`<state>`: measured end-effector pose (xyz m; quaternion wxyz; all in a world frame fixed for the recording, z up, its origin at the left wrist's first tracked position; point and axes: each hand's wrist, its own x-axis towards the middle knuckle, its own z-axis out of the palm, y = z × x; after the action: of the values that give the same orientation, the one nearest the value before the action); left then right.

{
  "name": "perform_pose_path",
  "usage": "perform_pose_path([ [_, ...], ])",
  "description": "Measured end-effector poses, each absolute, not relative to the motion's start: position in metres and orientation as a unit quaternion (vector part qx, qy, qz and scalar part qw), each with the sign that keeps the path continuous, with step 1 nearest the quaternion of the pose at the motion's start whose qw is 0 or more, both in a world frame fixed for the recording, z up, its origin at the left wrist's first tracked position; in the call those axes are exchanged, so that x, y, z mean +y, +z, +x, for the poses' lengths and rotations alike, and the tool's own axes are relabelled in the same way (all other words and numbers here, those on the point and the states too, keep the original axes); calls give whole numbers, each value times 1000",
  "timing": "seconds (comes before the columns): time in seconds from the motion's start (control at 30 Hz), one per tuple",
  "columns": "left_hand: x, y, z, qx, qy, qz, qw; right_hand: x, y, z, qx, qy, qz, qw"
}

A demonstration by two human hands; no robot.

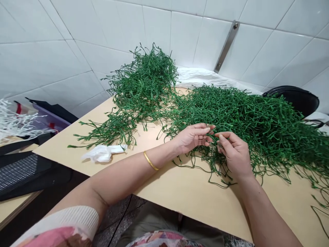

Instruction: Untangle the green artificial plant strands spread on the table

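Thin green plastic sprigs lie in a wide pile [246, 120] across the right of a tan board [185, 192]. A second, taller heap of the same sprigs [144, 82] stands at the back left against the tiled wall. My left hand [192, 137] and my right hand [232, 152] meet at the near edge of the wide pile. The fingers of both are pinched together on thin green strands. A gold bangle [150, 161] sits on my left wrist.
A crumpled white plastic bit [102, 152] lies on the board's left part. White sprigs [15, 121] and dark bags [48, 111] are at the far left. A black round object [295, 97] sits at the right behind the pile. A metal bracket [226, 46] runs up the wall.
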<state>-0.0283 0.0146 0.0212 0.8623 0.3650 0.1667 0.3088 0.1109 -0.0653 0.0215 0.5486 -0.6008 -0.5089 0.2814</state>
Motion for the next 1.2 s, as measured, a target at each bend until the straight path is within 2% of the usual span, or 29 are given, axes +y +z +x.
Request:
perform_pose_path([
  [0.13,14,21,-27,199,333,387,837,-63,22,112,-476,352,-555,585],
  [0.23,15,18,-25,217,350,377,830,-63,21,112,-483,336,-556,587],
  [0.3,15,17,-24,228,354,365,830,-64,20,112,-519,271,-583,563],
  [0.47,15,18,-23,267,369,351,818,-67,23,109,-625,-23,-590,511],
  [0.57,15,18,-23,274,375,343,817,-67,24,108,-675,-83,-554,480],
  [0.73,14,17,-23,250,365,342,829,-64,20,108,-733,-20,-549,401],
  [0.97,15,18,-25,209,344,375,835,-66,23,110,-676,111,-582,437],
  [1.2,14,17,-25,215,319,446,808,-67,28,109,-616,166,-604,477],
])
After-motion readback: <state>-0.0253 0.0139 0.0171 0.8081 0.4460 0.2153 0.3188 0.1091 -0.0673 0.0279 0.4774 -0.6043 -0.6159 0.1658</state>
